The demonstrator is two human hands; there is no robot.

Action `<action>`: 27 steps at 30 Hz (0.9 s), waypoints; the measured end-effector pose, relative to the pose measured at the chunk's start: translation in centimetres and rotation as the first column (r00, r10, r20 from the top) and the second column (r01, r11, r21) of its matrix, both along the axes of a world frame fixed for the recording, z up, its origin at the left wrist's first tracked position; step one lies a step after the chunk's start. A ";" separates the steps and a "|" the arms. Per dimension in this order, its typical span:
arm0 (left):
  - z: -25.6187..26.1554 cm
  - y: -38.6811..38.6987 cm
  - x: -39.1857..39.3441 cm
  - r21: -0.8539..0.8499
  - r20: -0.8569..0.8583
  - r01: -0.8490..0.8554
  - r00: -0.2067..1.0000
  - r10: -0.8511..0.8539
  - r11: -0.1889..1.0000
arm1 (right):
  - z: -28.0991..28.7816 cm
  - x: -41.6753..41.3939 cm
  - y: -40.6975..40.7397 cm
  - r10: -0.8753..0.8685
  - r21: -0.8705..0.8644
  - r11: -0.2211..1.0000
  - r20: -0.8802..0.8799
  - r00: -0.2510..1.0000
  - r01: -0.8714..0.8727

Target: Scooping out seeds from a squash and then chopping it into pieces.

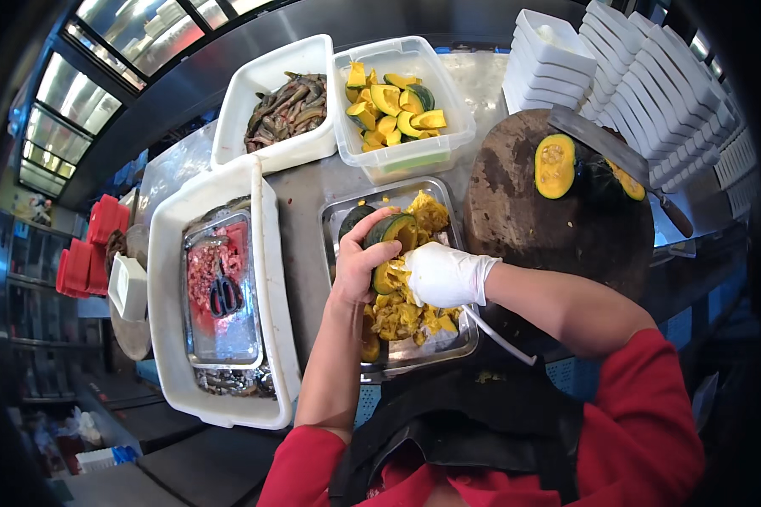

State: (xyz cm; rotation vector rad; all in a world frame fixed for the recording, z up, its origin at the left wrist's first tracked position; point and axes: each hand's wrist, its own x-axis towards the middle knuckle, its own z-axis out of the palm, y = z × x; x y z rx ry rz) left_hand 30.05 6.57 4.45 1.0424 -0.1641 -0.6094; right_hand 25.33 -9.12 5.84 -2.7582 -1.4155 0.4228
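Observation:
My left hand (363, 261), bare, grips a dark green pumpkin piece (393, 231) and tilts its hollow toward the right. Against the yellow inside presses my right hand (447, 274) in a white glove; its fingertips are hidden, so whether they hold anything cannot be told. Both hands are over a shallow metal tray (393, 367). Heaped in the tray is stringy pumpkin pulp with seeds (396, 320), and more pulp (430, 212) lies at the back beside another green pumpkin piece (354, 218). A white utensil handle (498, 336) sticks out over the tray's near right rim.
On the right, a round wooden chopping block (507, 209) carries a cut pumpkin (555, 166) and a cleaver (602, 142). Stacked white containers (659, 95) stand behind. A clear bin (406, 155) holds pumpkin chunks; a white tub (231, 95) holds fish. Scissors (225, 296) lie in the left tub (165, 253).

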 end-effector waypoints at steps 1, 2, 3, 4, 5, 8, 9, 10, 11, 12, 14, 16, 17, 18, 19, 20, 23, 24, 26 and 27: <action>-0.4 0.0 0.4 0.004 -0.005 0.004 1.000 -0.004 1.000 | -0.1 0.1 -0.1 -0.004 0.004 1.000 -0.005 1.000 0.004; -0.7 0.0 0.8 -0.033 -0.097 0.030 0.995 -0.033 0.999 | -0.2 0.2 -0.2 -0.187 0.086 0.976 -0.152 0.971 0.201; -0.9 0.0 0.8 -0.073 -0.194 0.055 0.979 -0.068 0.996 | 0.1 -0.2 -0.3 -0.347 0.133 0.906 -0.314 0.884 0.403; -1.2 0.0 1.0 -0.061 -0.230 0.071 0.970 -0.083 0.996 | 1.0 -0.5 -0.2 -0.438 0.139 0.846 -0.368 0.820 0.515; -1.2 -0.2 1.4 -0.042 -0.241 0.095 0.965 -0.103 0.995 | 1.6 -0.4 -0.2 -0.442 0.138 0.842 -0.377 0.814 0.521; -1.4 -0.8 1.9 0.101 -0.263 0.086 0.963 -0.056 0.991 | 2.3 -0.5 -0.2 -0.495 0.075 0.853 -0.203 0.845 0.517; -1.5 -1.0 2.0 0.217 -0.189 0.056 0.982 -0.015 0.975 | 2.4 -0.8 -0.1 -0.498 0.077 0.849 -0.211 0.841 0.523; -1.8 -0.9 2.4 0.344 -0.050 -0.022 0.998 0.042 0.939 | 2.6 -1.0 -0.1 -0.460 0.048 0.877 -0.204 0.864 0.478; -2.0 -0.6 3.0 0.454 0.098 -0.116 0.992 0.080 0.884 | 2.8 -1.3 0.1 -0.419 0.020 0.902 -0.196 0.887 0.431; -0.7 -0.8 3.5 0.303 0.032 -0.177 0.984 0.175 0.936 | 2.0 -2.7 0.7 -0.405 0.017 0.908 -0.223 0.887 0.419; 1.4 -0.8 4.5 0.102 -0.054 -0.072 0.995 0.078 0.992 | -0.7 -4.3 0.7 -0.504 0.102 0.839 -0.222 0.835 0.534; 0.5 0.1 5.3 -0.112 -0.173 0.063 0.982 -0.082 0.992 | -0.3 -4.2 0.3 -0.617 0.132 0.738 -0.265 0.741 0.661; -0.2 0.8 5.4 -0.208 -0.242 0.125 0.955 -0.174 0.970 | -0.1 -4.1 0.0 -0.660 0.113 0.707 -0.246 0.710 0.698; -0.5 0.9 5.0 -0.265 -0.253 0.114 0.950 -0.183 0.957 | -0.1 -4.1 -0.2 -0.673 0.099 0.702 -0.230 0.703 0.705; -1.0 1.3 4.7 -0.261 -0.246 0.113 0.953 -0.179 0.959 | 0.3 -4.2 -0.2 -0.670 0.107 0.704 -0.227 0.707 0.702; -1.7 1.8 4.6 -0.309 -0.267 0.053 0.953 -0.140 0.950 | 0.6 -4.3 0.0 -0.682 0.057 0.704 -0.227 0.695 0.708; -1.8 2.0 4.5 -0.390 -0.241 0.051 0.958 -0.155 0.919 | 1.3 -4.9 -0.5 -0.688 0.008 0.709 -0.215 0.693 0.706; -1.6 1.8 4.4 -0.316 -0.237 0.009 0.968 -0.088 0.949 | 2.0 -5.2 -0.5 -0.718 0.004 0.672 -0.240 0.653 0.740; -1.3 1.5 4.1 -0.215 -0.164 -0.011 0.986 -0.025 0.976 | 2.2 -5.5 -0.7 -0.745 0.066 0.611 -0.288 0.601 0.789; -1.3 1.3 3.7 -0.185 -0.104 0.015 0.994 -0.034 0.983 | 2.5 -5.4 -0.6 -0.747 0.067 0.610 -0.285 0.601 0.790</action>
